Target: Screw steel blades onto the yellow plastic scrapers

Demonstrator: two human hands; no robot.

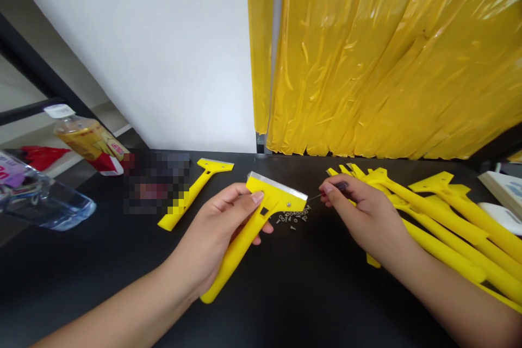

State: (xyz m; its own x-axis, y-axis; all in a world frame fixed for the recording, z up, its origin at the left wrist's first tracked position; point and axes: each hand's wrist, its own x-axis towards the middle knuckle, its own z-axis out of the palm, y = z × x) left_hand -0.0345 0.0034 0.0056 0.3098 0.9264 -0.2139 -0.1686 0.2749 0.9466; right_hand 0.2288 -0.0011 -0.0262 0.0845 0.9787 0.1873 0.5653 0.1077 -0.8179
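Observation:
My left hand (230,223) is closed round a yellow scraper (242,242), its thumb pressed on the head below the metal blade strip. A screw shows in the right side of that head; the thumb covers the left part. In my right hand (356,204) is a small screwdriver (334,187) with a dark handle, gripped between thumb and fingers. Its thin shaft points left, close to the scraper's right end; whether the tip touches anything I cannot tell. Several small screws (292,220) lie loose on the black table behind the scraper head.
Another scraper (193,196) with a blade lies at the left. Several yellow scraper handles (440,217) are piled under and beside my right forearm. A juice bottle (92,138) and a clear plastic bottle (49,204) are far left. Yellow plastic sheeting (367,65) hangs behind the table.

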